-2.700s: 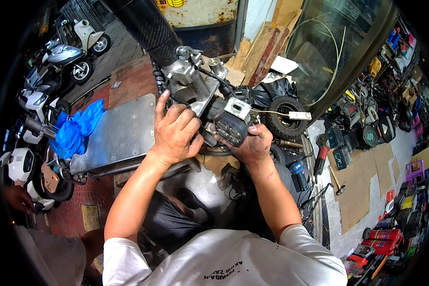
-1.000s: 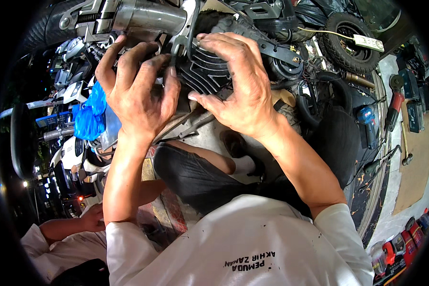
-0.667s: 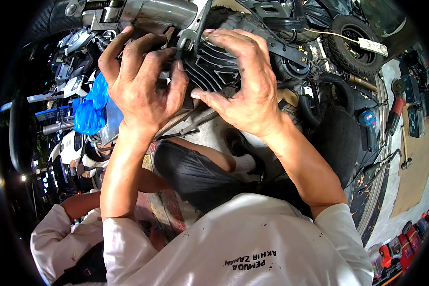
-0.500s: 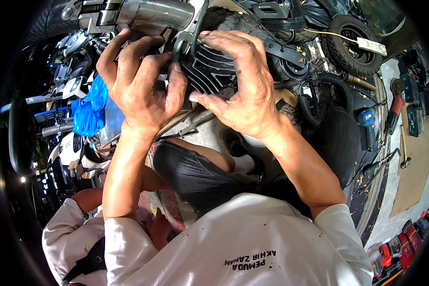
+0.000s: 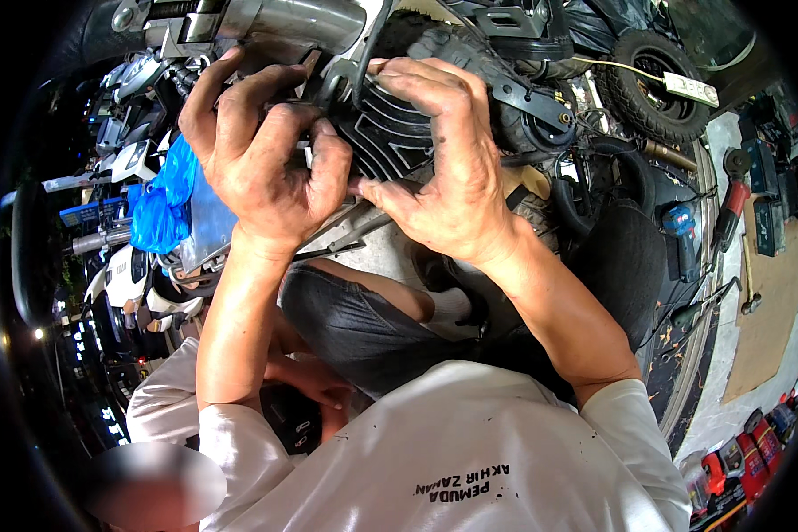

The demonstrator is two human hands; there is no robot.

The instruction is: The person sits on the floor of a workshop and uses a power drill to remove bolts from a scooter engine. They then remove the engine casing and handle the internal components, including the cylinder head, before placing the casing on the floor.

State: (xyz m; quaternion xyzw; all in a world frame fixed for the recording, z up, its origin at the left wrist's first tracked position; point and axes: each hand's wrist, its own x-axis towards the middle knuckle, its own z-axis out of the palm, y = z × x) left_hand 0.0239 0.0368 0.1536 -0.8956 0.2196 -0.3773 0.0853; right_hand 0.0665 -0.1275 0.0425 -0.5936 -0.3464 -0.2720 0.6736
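At the upper middle is a black finned part (image 5: 386, 133), partly covered by my hands. My right hand (image 5: 443, 168) grips it, fingertips over its top edge and thumb at its lower edge. A grey U-shaped fitting (image 5: 332, 90) sits just left of the fins. My left hand (image 5: 266, 168) is curled beside this fitting, fingers reaching beneath a silver metal cylinder (image 5: 293, 22); what its fingertips hold is hidden. A dark metal link plate (image 5: 528, 105) lies to the right of the fins.
Left: blue plastic bag (image 5: 160, 213), parked scooters (image 5: 124, 275). Right: tyre (image 5: 638, 106), white power strip (image 5: 690, 87), blue drill (image 5: 683, 230), red-handled power tool (image 5: 734, 204), hammer (image 5: 752, 301), cardboard (image 5: 762, 346). Lower left: a co-worker (image 5: 155, 399) close behind my left arm.
The view has tilted since the earliest frame, showing the fins instead of the part's front. In the last second my hands barely moved; the co-worker came further rightward.
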